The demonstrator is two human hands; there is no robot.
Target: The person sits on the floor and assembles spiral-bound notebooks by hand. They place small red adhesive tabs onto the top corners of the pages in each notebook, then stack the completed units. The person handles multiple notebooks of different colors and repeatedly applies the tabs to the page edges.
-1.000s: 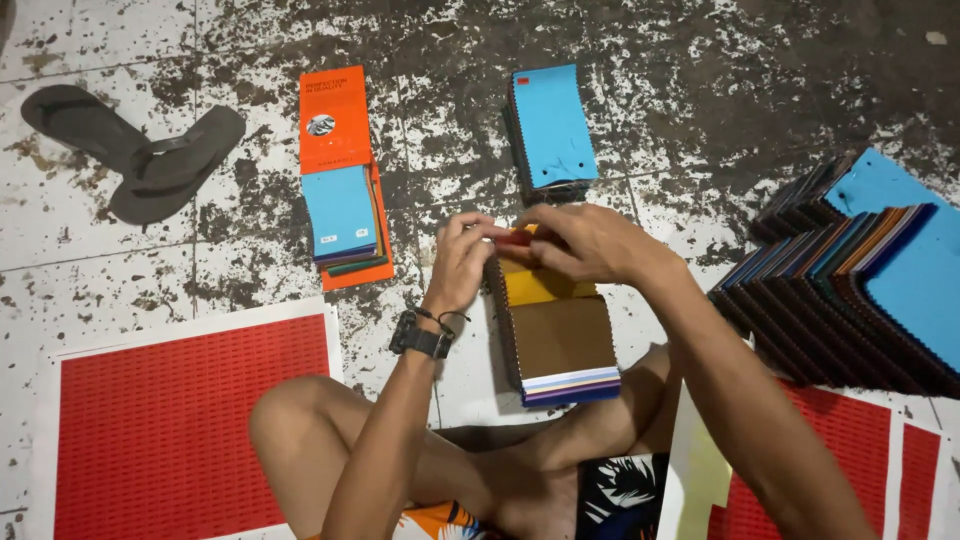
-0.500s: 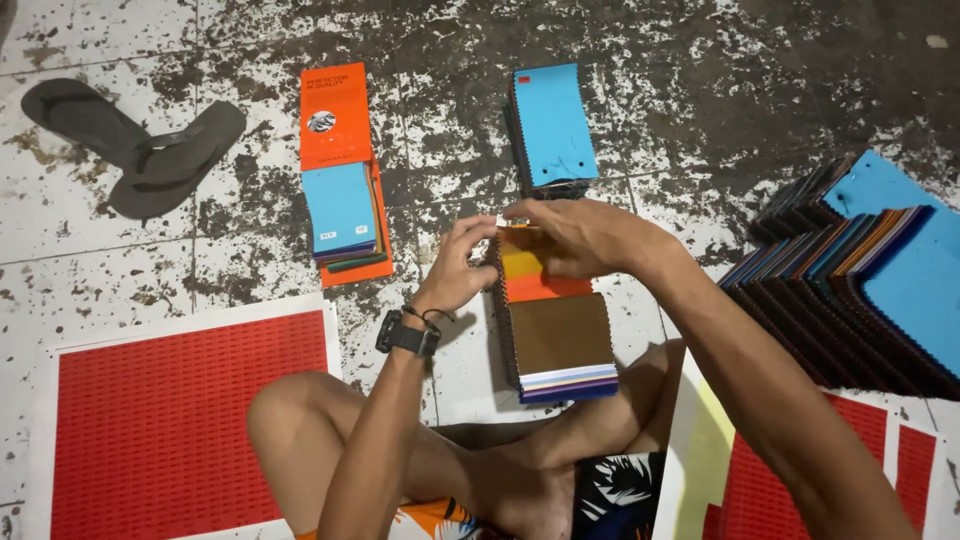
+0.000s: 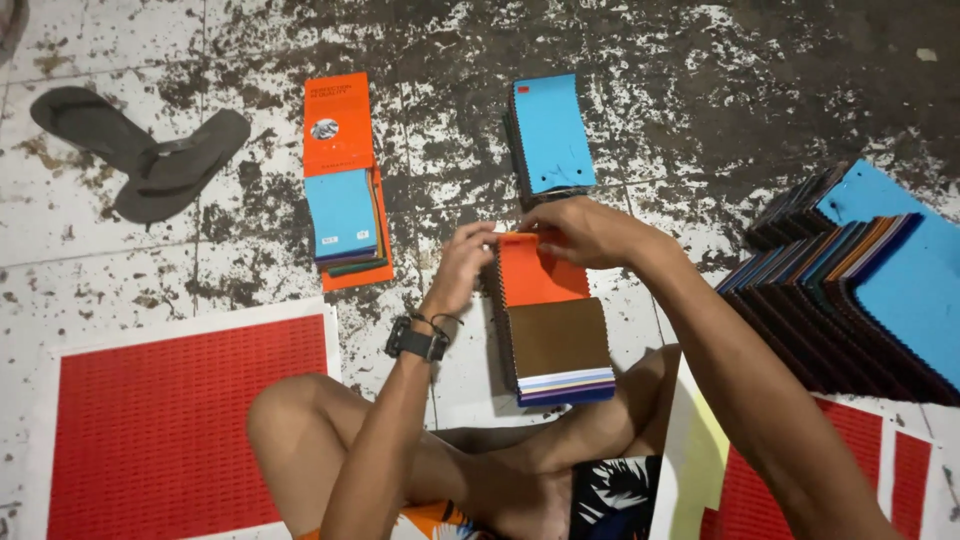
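Nearest the camera, the swatch stack (image 3: pixel 558 345) lay on the tiled floor (image 3: pixel 700 90) just beyond the person's folded legs, a brown sheet on top at the near end and an orange swatch (image 3: pixel 535 270) at the far end. The left hand (image 3: pixel 462 268) pinched the orange swatch's top left edge, and the right hand (image 3: pixel 585 228) was closed over its top right corner, both grips together on the fabric. The swatch looked thin, light and limp, likely to sag if held at one point; the upper edge, taken at both corners, seemed the best hold. Further left lay an orange sample card (image 3: pixel 343 175) with blue pieces, ahead a blue stack (image 3: pixel 552 135), and at far left two sandals (image 3: pixel 140 150).
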